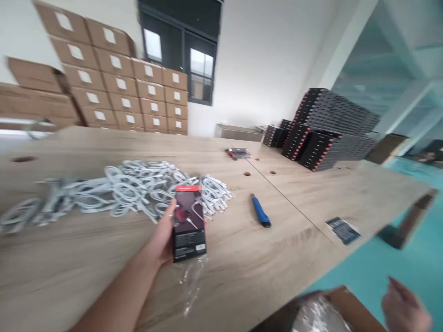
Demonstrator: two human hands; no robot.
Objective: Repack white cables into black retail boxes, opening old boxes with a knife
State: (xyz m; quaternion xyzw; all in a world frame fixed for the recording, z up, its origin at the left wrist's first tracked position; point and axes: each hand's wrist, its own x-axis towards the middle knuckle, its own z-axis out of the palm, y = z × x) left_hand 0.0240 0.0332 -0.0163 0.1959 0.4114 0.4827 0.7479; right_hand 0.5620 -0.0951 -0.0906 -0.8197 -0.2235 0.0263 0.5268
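Note:
My left hand (162, 235) holds a small black retail box (188, 222) with a red top strip and an earphone picture, above the wooden table (104, 258). A clear plastic wrapper (192, 281) hangs from the box's lower end. Just behind the box lies a pile of coiled white cables (138, 189). My right hand (404, 309) is low at the right, blurred, fingers apart, holding nothing, beside an open cardboard carton (342, 304) lined with clear plastic.
A blue utility knife (260, 210) lies right of the box. A dark card (342, 229) rests near the table edge. Stacks of black boxes (325, 129) stand at the far right, brown cartons (117, 87) along the back wall. Teal floor (398, 263) lies right of the table.

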